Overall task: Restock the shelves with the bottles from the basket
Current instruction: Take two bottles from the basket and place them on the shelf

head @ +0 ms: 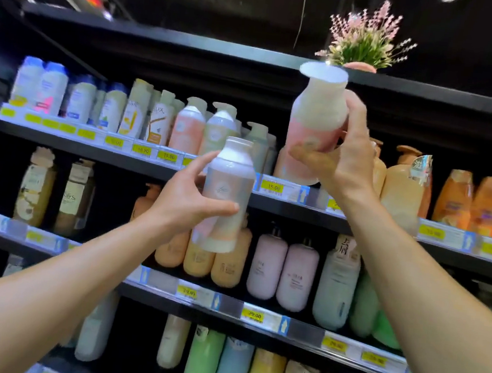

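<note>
Nearest the camera, two bare forearms are reaching up from the bottom corners of the frame. The left hand [187,198] is grasping a grey-and-peach plastic bottle with a white ribbed cap [227,196] at the frame's centre, thumb lying across its front and fingers wrapping behind; the bottle is standing nearly upright, its pale base hanging in front of the second shelf's rounded peach bottles [215,262]. The right hand [340,162] is gripping a pink-and-white plastic bottle with a flared white cap [317,121] higher, right of centre, thumb across the lower pink band, fingers curling round the back. This bottle is tilting slightly left, its cap rising to the edge of the black top shelf board [193,42].

Behind the hands, the upper product shelf [138,156] is showing a dark gap right of the pale green pump bottles [220,129], partly hidden by the raised bottle; another pink bottle is sitting low behind the right thumb. Yellow price tags [272,186] are lining each shelf edge. Farther back, two lilac bottles [283,269] are standing on the second shelf, and a pink-flowered potted plant [366,41] is sitting on top at upper right.
</note>
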